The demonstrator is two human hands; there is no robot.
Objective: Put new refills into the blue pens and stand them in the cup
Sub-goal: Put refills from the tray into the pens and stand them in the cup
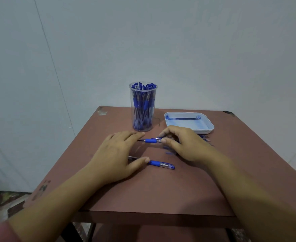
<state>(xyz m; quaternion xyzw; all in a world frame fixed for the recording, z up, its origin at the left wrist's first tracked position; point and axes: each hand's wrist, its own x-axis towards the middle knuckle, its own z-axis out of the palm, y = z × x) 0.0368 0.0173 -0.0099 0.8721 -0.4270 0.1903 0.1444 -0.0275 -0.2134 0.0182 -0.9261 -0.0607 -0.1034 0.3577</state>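
blue-gripped clear plastic pen, just in front of the clear plastic cup of blue pens, pinched by right hand; left hand spread, thumb touching a second blue pen nearer the viewer; white square tray right of cup; brown table.

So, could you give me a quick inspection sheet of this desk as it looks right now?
Surface: reddish-brown table, corners scuffed.
Job's things: clear plastic cup packed with blue pens; one blue-grip pen in hand; second blue pen lying nearer; spare refills in a row, right.
Clutter: ink-stained white tray holding one refill; small blue bits.
Fingers: right hand pinches the blue-grip pen; left hand flat, thumb at the second blue pen.
Cables: nothing seen.
Surroundings: pale wall, patterned floor.
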